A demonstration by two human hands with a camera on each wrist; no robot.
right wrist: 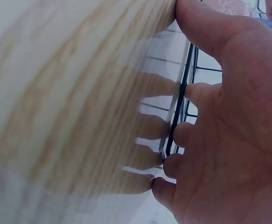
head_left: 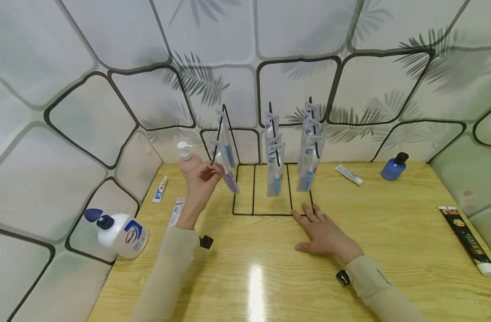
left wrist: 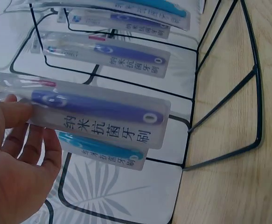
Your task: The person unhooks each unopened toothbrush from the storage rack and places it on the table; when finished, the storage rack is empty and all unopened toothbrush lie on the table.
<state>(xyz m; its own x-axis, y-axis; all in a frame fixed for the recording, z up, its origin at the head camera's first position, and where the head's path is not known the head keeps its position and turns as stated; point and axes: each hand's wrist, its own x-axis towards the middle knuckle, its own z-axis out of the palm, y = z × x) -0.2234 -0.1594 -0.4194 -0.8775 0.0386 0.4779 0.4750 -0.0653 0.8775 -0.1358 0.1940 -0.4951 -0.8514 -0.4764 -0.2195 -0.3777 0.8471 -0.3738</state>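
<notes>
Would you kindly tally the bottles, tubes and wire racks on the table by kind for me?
Pump bottles: 2 (white bottle, pink bottle)
Capped bottles: 1 (blue bottle)
Tubes: 3 (left small tube, right small tube, black tube)
Wire racks: 1 (black wire rack)
Total: 7

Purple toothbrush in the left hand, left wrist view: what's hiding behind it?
A packaged blue toothbrush, its handle end showing. The purple toothbrush and left hand hide its brush end.
</notes>
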